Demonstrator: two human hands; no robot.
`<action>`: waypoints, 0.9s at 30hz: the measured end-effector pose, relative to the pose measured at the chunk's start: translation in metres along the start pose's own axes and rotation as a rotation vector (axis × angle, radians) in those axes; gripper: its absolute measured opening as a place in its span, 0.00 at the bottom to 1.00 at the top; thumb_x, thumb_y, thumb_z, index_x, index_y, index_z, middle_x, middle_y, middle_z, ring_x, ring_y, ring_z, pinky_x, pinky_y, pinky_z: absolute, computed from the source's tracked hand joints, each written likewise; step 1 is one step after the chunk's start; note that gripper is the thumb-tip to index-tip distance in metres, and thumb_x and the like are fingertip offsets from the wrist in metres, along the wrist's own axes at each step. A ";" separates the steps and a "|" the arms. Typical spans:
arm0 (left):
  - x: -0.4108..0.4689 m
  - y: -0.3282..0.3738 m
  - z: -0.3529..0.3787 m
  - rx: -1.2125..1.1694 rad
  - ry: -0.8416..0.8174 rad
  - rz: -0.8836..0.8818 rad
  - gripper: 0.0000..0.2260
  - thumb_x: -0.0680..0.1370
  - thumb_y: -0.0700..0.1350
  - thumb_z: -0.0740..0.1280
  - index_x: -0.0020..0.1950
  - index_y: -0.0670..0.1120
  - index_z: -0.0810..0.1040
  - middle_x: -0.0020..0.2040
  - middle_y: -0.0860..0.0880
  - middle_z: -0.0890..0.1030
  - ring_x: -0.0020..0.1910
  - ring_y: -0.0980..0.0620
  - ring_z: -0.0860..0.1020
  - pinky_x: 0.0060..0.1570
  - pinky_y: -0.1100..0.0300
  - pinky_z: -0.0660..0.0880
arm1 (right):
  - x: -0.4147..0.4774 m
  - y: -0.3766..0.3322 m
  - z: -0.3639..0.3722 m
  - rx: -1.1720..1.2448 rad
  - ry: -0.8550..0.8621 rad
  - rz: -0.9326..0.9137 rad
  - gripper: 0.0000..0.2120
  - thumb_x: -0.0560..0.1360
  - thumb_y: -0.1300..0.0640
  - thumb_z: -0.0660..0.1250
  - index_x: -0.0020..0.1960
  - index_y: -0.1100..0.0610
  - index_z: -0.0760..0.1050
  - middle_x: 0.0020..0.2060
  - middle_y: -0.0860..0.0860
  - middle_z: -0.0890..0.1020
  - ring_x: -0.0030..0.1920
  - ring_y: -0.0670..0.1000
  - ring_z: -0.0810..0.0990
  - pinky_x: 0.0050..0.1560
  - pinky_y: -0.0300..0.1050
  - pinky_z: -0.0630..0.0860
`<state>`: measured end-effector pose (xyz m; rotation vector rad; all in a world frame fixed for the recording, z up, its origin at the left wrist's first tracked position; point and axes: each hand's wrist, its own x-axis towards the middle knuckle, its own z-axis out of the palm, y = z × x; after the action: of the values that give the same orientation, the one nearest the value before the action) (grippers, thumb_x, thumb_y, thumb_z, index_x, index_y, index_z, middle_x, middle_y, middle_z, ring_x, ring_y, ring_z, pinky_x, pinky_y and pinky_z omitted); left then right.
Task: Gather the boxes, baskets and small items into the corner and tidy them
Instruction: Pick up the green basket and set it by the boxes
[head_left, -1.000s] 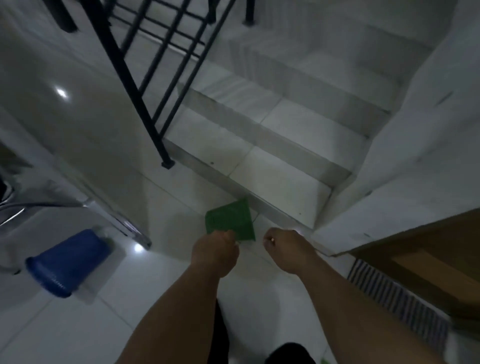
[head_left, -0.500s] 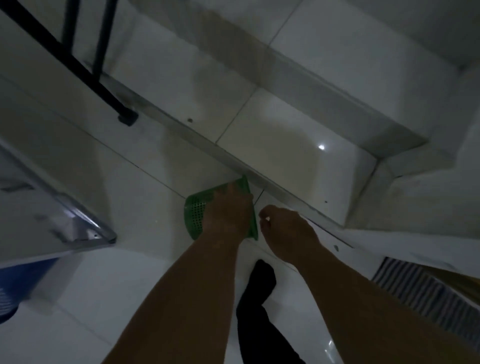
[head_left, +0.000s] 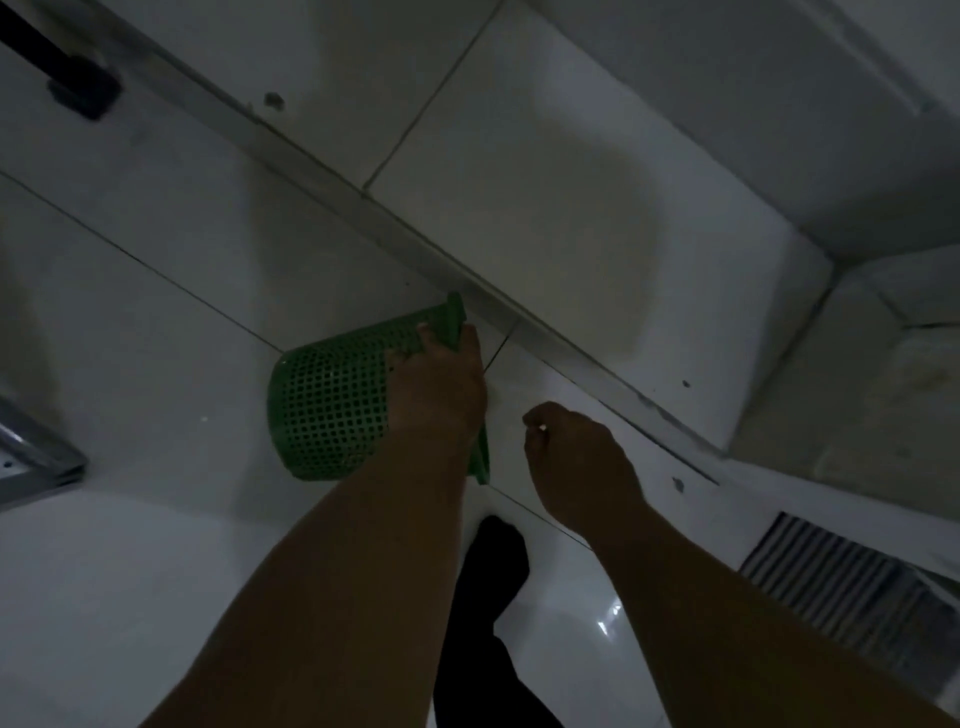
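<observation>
1. While a white step is sitting just ahead, the left hand is gripping the tipped green basket near it.
2. The right hand is curling nearby, holding nothing.

light: dim, greyish | glare: small glint on glossy floor | shadow: soft patch on step | focus: soft, perhaps motion blur | edges: wide-angle bending

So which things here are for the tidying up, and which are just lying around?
For the job:
green basket, tipped on its side
left hand, gripping its rim
right hand, beside it, fingers curled

Just there:
stair step
black railing foot
striped mat or grille
metal corner at left
</observation>
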<state>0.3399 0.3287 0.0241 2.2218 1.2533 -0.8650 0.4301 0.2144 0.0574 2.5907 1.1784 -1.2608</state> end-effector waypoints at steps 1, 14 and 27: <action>-0.001 -0.002 -0.004 -0.011 0.013 -0.005 0.30 0.82 0.48 0.57 0.79 0.48 0.44 0.76 0.35 0.55 0.67 0.34 0.68 0.66 0.42 0.66 | -0.001 0.000 0.001 0.005 -0.009 0.007 0.15 0.82 0.53 0.55 0.67 0.52 0.72 0.55 0.53 0.79 0.51 0.50 0.77 0.46 0.39 0.69; -0.098 -0.134 -0.089 -0.710 0.292 -0.076 0.29 0.80 0.38 0.60 0.79 0.43 0.51 0.77 0.44 0.59 0.75 0.48 0.61 0.74 0.57 0.58 | -0.028 -0.089 -0.044 -0.048 0.067 -0.156 0.32 0.80 0.49 0.60 0.79 0.49 0.48 0.78 0.51 0.42 0.71 0.62 0.63 0.66 0.55 0.71; -0.295 -0.168 -0.295 -0.396 0.632 -0.061 0.29 0.79 0.38 0.61 0.78 0.45 0.55 0.79 0.48 0.41 0.57 0.45 0.76 0.53 0.54 0.78 | -0.178 -0.248 -0.248 -0.183 0.512 -0.296 0.26 0.77 0.65 0.59 0.74 0.57 0.61 0.76 0.53 0.58 0.47 0.57 0.79 0.45 0.53 0.81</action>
<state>0.1670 0.4263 0.4278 2.1897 1.5974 0.1058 0.3670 0.3628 0.4162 2.7494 1.7117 -0.4731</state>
